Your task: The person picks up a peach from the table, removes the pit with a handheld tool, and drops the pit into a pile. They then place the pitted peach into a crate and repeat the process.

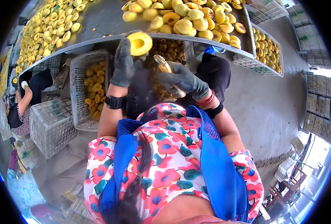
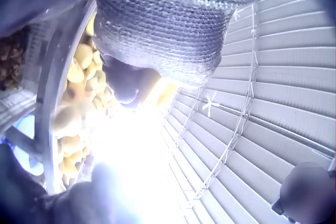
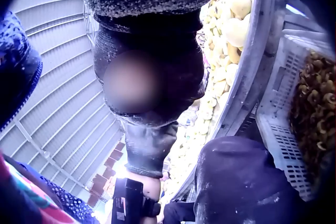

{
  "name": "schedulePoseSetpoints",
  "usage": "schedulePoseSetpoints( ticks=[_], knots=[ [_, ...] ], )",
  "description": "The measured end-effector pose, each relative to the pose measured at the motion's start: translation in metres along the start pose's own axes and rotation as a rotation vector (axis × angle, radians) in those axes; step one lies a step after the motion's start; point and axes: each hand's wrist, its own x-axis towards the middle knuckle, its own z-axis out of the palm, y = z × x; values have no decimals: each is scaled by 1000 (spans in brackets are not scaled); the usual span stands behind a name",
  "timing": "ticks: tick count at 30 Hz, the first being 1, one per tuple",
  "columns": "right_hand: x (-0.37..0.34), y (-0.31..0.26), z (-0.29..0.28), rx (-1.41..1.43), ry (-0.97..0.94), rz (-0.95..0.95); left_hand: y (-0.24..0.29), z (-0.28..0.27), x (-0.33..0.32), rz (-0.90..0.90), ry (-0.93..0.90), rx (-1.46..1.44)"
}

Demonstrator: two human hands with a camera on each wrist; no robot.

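In the head view a gloved left hand holds a halved yellow fruit, its hollow cut side facing up. The gloved right hand grips the wooden handle of a pitting tool, whose metal loop end points toward the fruit without touching it. The left wrist view shows the left glove close up, with part of the fruit beyond it in strong glare. Dark glove fabric of the right hand fills the upper middle of the right wrist view; its fingers and the tool cannot be made out there.
Yellow fruit halves are heaped on a metal table ahead. Below its edge stand a crate of fruit at left and a container of brown pieces between the knees. Another crate is at right. Another person sits far left.
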Motion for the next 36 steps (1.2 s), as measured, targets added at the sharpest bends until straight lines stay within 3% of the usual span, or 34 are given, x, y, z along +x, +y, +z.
schedulePoseSetpoints(
  ticks=[2, 4, 6, 10, 12, 13, 17, 20, 22, 25, 28, 29, 32, 36],
  knots=[
    [4, 9, -7, -62, -5, -10, -50, -67, 11, 1063, 230, 1183],
    [3, 12, -11, -174, 44, 1, -33, -98, -5, 893, 263, 1308],
    [0, 10, -12, -154, 48, 23, 10, -113, -22, 453, 328, 1261],
    [1, 21, -23, -90, 57, 56, -19, -237, -43, -33, 610, 1547],
    [2, 20, -22, -100, 60, 62, -27, -264, -41, 27, 640, 1664],
    [3, 18, -20, -122, 67, 60, -45, -285, -24, 345, 492, 1666],
    [5, 17, -15, -167, 103, 91, -51, -166, 66, 512, 203, 1245],
    [4, 15, -12, -190, 138, 104, -75, -91, 130, 436, 114, 1169],
    [1, 15, -12, -177, 179, 128, -91, -59, 163, 404, -3, 1280],
    [-4, 17, -14, -136, 230, 116, -104, -28, 198, 507, -255, 1133],
    [-5, 25, -21, -131, 264, 74, -91, -8, 209, 375, -510, 1484],
    [-5, 28, -24, -136, 273, 58, -78, 0, 204, 313, -471, 1654],
    [-7, 21, -25, -147, 248, 50, -60, -2, 209, 101, -578, 1806],
    [-1, 23, -26, -140, 284, 39, -80, -35, 212, 90, -417, 1470]
  ],
)
